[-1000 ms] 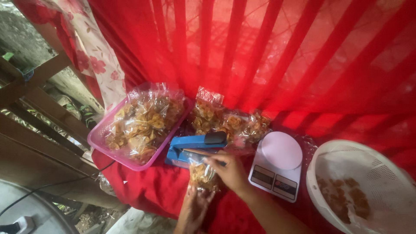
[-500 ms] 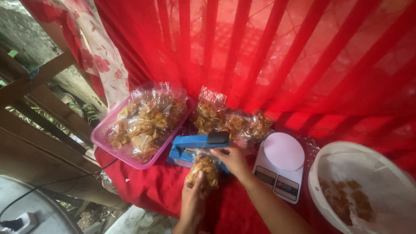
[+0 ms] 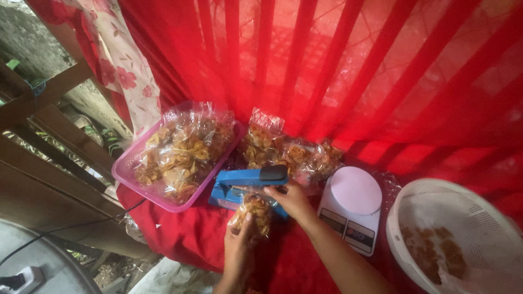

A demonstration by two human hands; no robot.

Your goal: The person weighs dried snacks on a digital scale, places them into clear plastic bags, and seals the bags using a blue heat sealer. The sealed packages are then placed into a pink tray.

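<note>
— Where does everything sit for you right now?

— Biggest first: the red cloth [image 3: 180, 234] covers the table, the pink tray [image 3: 126, 179] of bagged chips is off to my left, the white colander [image 3: 463, 218] to my right, the white scale [image 3: 351, 204] just beside my right forearm. In the middle lies the blue sealer [image 3: 239, 185], its long axis running left to right across me.

— And the bag?

— The small chip bag [image 3: 255, 209] lies just ahead of my left hand [image 3: 239, 245], its mouth pointing away from me into the sealer, its body trailing back toward me — so it crosses the sealer's axis. My left hand is closed around its lower end from below. My right hand [image 3: 291, 198] is the nearer one to the sealer: its fingers rest on the arm by the black handle [image 3: 273, 173], wrapped over it as far as I can tell.

— Anything different from a second ago?

— Yes. Then the bag sat lower, short of the sealer, with my right hand at its top. Now the bag has come up to the bar, and my right hand has shifted onto the arm.
</note>
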